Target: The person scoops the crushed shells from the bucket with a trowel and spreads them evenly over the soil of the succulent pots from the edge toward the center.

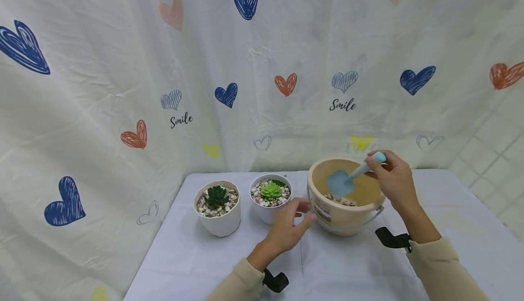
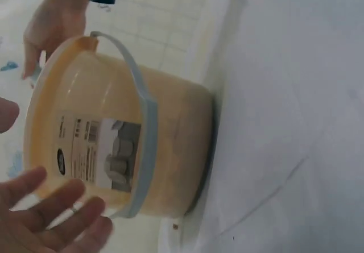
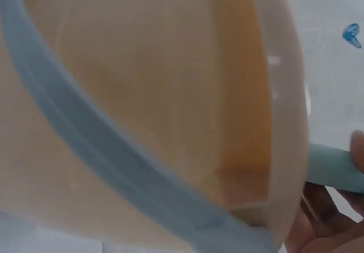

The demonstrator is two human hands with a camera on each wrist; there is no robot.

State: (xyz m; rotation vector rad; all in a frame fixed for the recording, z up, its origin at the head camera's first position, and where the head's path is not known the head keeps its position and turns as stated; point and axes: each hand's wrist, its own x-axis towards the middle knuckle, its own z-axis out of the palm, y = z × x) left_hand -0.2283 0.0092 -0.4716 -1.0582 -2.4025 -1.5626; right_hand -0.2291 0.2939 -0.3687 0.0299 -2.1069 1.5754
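Observation:
A light blue toy shovel (image 1: 340, 183) is tilted over the mouth of a cream bucket (image 1: 343, 221). My right hand (image 1: 393, 180) grips its handle near the end, and the blade hangs inside the rim above some pebbles (image 1: 341, 200) at the bottom. The right wrist view shows part of the handle (image 3: 335, 168) beyond the bucket's wall. My left hand (image 1: 286, 228) is beside the bucket's left side with fingers spread and holds nothing. In the left wrist view its fingers (image 2: 68, 199) are extended in front of the bucket's label; whether they touch it I cannot tell.
Left of the bucket stand two white pots with pebbles: one (image 1: 264, 213) holds a light green succulent (image 1: 271, 191), the other (image 1: 223, 224) a dark green one (image 1: 216, 197). A white cloth covers the table (image 1: 172, 264). Behind hangs a curtain (image 1: 303, 42) printed with hearts.

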